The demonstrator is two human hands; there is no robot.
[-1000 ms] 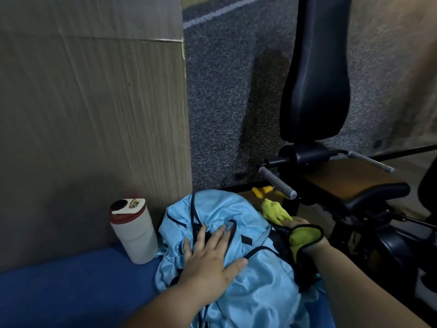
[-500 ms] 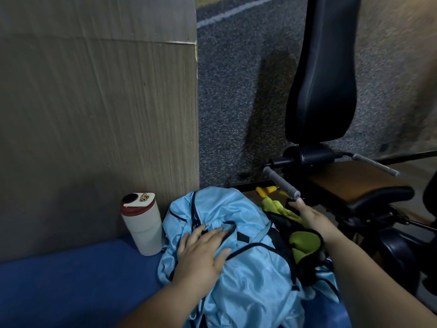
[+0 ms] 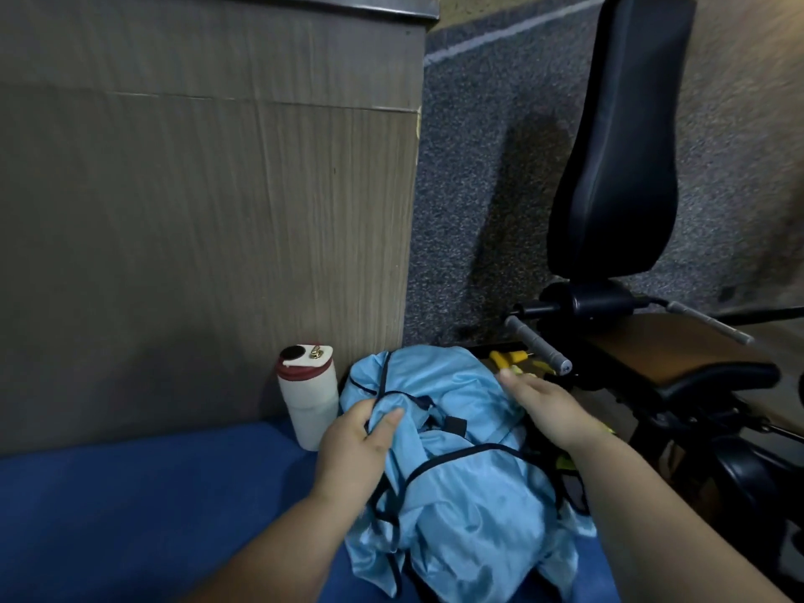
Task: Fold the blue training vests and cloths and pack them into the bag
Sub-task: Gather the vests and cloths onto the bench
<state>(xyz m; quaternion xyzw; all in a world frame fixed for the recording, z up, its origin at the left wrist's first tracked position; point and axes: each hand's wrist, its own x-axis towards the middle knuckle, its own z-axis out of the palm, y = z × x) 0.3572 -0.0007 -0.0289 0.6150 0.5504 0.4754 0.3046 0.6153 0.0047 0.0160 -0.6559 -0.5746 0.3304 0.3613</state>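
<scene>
A heap of light blue training vests [image 3: 461,480] with dark trim lies crumpled on the blue mat [image 3: 130,507]. My left hand [image 3: 354,446] pinches a fold of the top vest near its dark edging, thumb against the cloth. My right hand [image 3: 546,404] lies flat on the heap's right side, fingers straight and pointing left. A bit of yellow-green cloth [image 3: 565,461] and black fabric shows beneath my right forearm; whether that is the bag I cannot tell.
A white tumbler [image 3: 308,402] with a red band stands left of the heap against a wood-grain panel [image 3: 195,232]. A black padded exercise machine [image 3: 618,167] with a grey handle [image 3: 537,346] stands at the right. Yellow-handled pliers [image 3: 509,356] lie behind the heap.
My left hand went from lying flat on the vests to pinching a fold. My right hand came away from the yellow-green cloth and now lies on the blue heap.
</scene>
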